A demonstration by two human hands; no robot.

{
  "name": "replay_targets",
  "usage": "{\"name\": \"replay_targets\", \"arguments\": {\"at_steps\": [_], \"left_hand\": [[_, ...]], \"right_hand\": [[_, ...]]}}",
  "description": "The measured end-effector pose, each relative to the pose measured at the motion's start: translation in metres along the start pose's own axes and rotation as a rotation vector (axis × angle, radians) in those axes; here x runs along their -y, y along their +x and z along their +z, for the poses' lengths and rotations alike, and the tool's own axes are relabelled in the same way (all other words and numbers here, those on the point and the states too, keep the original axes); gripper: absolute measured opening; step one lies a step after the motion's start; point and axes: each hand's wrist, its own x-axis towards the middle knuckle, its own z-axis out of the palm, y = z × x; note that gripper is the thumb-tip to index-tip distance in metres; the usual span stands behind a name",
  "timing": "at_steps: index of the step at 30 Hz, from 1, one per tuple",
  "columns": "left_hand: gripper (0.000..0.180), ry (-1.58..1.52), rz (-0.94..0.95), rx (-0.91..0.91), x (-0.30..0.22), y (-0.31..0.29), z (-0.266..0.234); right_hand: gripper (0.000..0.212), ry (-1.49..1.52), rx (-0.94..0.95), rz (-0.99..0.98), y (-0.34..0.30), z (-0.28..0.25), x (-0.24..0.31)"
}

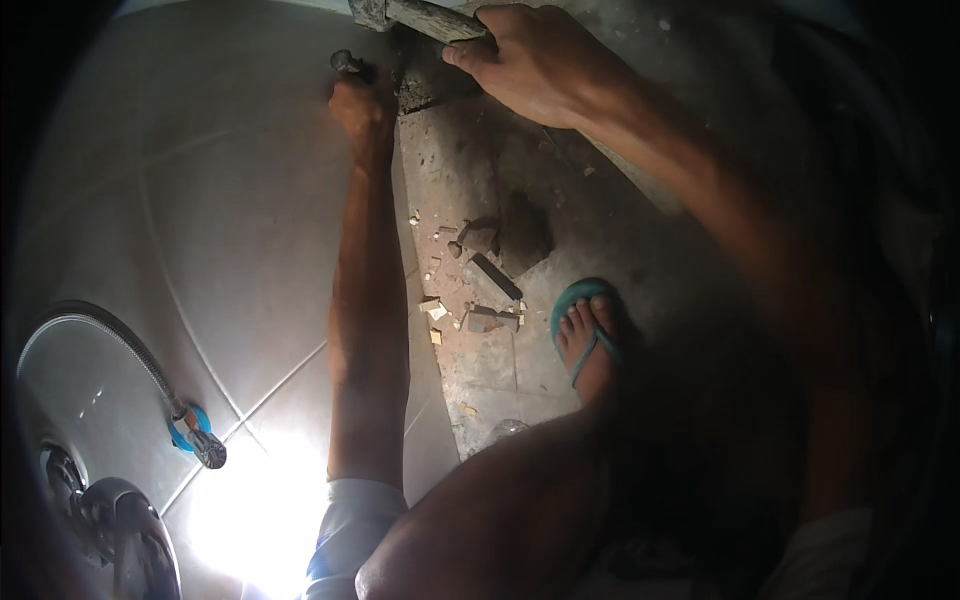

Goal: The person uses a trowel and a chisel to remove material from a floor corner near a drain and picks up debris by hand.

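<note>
My left hand (362, 106) is closed around a metal chisel (346, 62), low against the tiled wall. Only the chisel's blunt, rounded end shows above the fist; its other end is hidden. My right hand (530, 62) grips the handle of a hammer (432, 18), and the hammer's head sits at the top edge of the view, above and just right of the chisel's end. Beside the left fist lies a dark, broken patch (415, 92) of rough rubble where floor meets wall.
Broken tile pieces (494, 318) and chunks of debris (524, 236) litter the dusty floor. My foot in a teal flip-flop (580, 335) stands close by. A braided hose (110, 325) and a chrome fitting (130, 510) are on the tiled wall (220, 240), near a bright light spot.
</note>
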Motion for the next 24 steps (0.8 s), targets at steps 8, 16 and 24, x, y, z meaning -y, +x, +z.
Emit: {"name": "replay_targets", "arguments": {"at_steps": [8,16,24], "left_hand": [[0.026,-0.048,0.170,-0.177,0.013,0.000,0.010],[0.024,-0.003,0.147,-0.131,0.035,0.015,0.004],[0.033,-0.079,-0.179,0.109,0.013,0.017,-0.004]], "right_hand": [[0.039,-0.129,-0.106,-0.101,0.022,0.028,0.029],[0.037,-0.184,0.023,-0.134,0.035,0.032,0.035],[0.036,-0.052,0.020,0.011,0.018,0.015,0.022]]}}
